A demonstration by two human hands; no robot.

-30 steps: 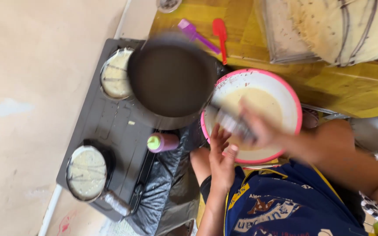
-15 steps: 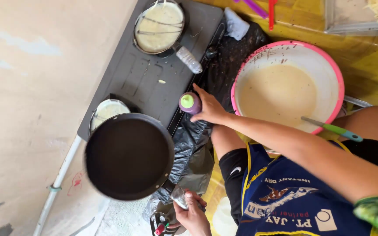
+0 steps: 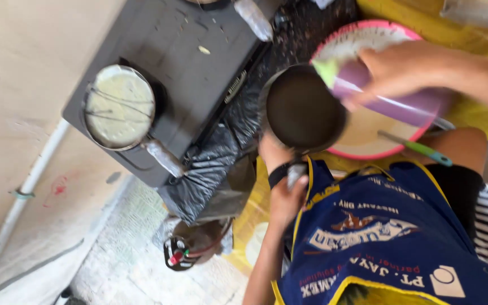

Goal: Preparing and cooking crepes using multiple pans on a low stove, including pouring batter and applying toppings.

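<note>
The pan (image 3: 303, 108), empty and dark, is held by its handle in the clenched left hand (image 3: 284, 195), just beside the pink basin (image 3: 368, 34) of batter. The right hand (image 3: 402, 70) grips a purple bottle (image 3: 391, 96) tilted over the pan; tipped too far, it could spill past the rim onto the black stove (image 3: 187, 51).

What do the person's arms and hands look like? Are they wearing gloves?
No gloves. Both the left hand and the right hand are bare, with bare forearms and no sleeves reaching the wrists. A dark band circles the left wrist. A blue apron with yellow edging covers the front.
</note>
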